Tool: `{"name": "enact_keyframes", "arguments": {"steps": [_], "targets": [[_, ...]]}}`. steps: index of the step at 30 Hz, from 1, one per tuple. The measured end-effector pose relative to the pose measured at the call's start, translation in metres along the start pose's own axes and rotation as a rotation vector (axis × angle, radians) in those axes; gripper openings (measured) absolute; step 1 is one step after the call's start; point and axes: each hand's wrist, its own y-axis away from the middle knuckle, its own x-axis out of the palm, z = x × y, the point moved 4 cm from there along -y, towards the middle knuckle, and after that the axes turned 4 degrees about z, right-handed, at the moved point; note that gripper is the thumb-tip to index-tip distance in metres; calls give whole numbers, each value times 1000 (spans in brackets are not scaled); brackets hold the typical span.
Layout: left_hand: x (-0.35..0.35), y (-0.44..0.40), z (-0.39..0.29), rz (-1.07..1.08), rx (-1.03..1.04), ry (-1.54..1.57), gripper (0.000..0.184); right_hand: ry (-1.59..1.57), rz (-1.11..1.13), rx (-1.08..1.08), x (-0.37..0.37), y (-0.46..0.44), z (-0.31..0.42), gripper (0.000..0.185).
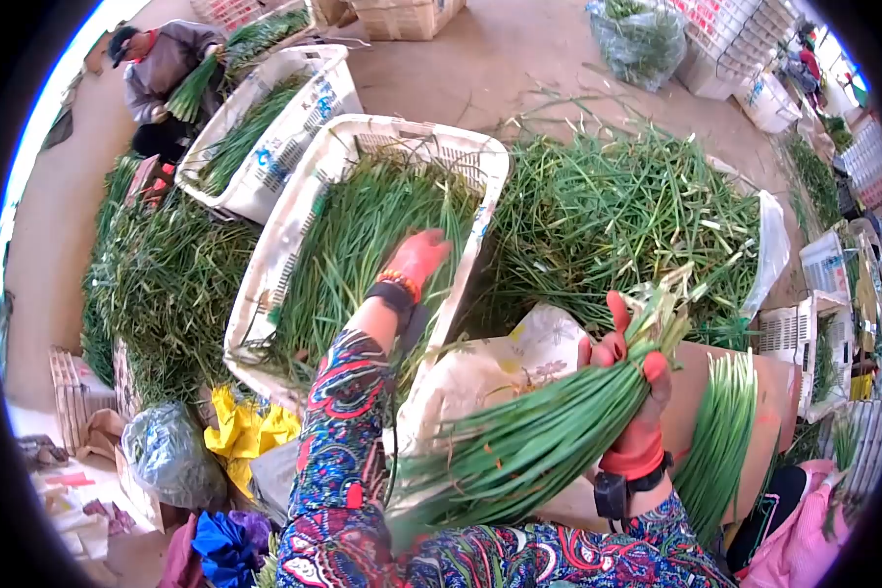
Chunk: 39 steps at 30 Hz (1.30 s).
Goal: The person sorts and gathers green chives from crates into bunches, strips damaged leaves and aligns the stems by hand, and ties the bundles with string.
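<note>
My right hand (637, 377) is closed around a thick bunch of garlic chives (534, 441). The pale cut ends stick up past the fingers, and the green leaves hang toward the lower left. My left hand (421, 257) reaches into a white plastic crate (495, 162), low over the loose garlic chives (348, 230) in it. Its fingers look curled, but what they hold, if anything, is hidden. Beside my right wrist, another bunch of chives (720, 431) lies on a brown board (691, 377).
A heap of loose chives (617, 211) lies beyond the board, and another heap (171, 294) left of the crate. A second crate (309, 113) stands behind. At upper left a person (171, 73) holds chives. Yellow plastic (250, 431) and a clear bag (171, 456) lie lower left.
</note>
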Motion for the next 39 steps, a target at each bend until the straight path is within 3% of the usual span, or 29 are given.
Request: {"name": "enact_keyframes", "arguments": {"steps": [5,10,11,13,14,15,19,24,25,30,31,34,37,39], "targets": [[38,-94,21,77,-96,-319,54,-15,-131,71,-46,-43,-15,93],[73,-145,64,220,-224,-238,59,-48,-205,102,-72,-70,-28,87],[72,-141,67,121,-177,-214,58,-56,-224,106,-72,-72,-30,86],[62,-130,71,49,-143,287,49,-91,-157,120,-75,-74,-32,83],[45,-107,47,-123,-23,463,39,-83,-137,119,-70,-73,-30,83],[29,-83,24,-160,-5,727,32,-76,-115,117,-65,-71,-28,82],[-38,30,-43,-318,269,951,10,-43,-35,89,-32,-62,-23,80],[-84,170,-139,83,539,713,15,-98,207,84,13,-42,-17,64],[-80,188,-150,117,570,667,14,-66,173,99,32,-30,-11,61],[-43,263,-175,300,303,704,8,-150,374,54,61,6,-11,66],[-42,274,-178,319,290,684,7,-124,420,-18,78,17,-5,68],[-37,303,-182,371,236,629,7,-86,478,47,82,45,-3,69],[-29,328,-188,433,218,578,8,-70,486,123,80,71,-2,62],[-31,344,-193,433,353,484,15,-33,483,99,71,83,1,58]]}}
